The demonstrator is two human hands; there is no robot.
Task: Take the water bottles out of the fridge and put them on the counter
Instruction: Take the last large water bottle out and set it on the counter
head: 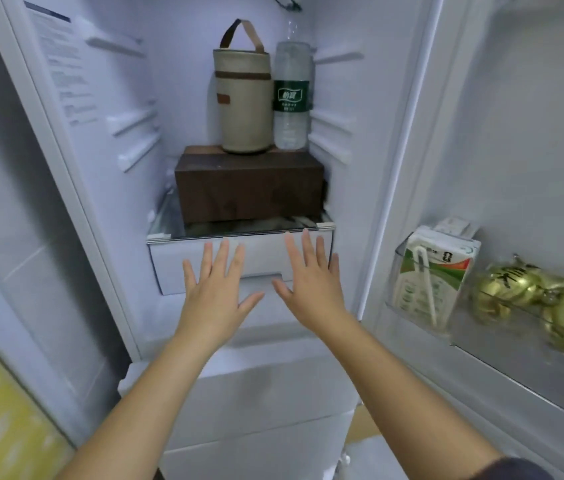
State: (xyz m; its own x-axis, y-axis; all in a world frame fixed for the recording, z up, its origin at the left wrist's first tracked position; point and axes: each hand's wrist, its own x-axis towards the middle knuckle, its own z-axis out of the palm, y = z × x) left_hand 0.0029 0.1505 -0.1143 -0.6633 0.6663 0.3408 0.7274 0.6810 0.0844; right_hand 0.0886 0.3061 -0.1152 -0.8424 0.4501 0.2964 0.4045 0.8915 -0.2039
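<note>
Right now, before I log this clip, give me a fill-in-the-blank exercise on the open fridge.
1. The water bottle has a ____ label.
2. It stands on the brown box, to the ____ of the beige bag.
3. The left hand and right hand, in front of the white drawer, hold ____.
4. The drink carton with a straw sits in a shelf of the fridge's ____.
Missing words: green; right; nothing; door.
</note>
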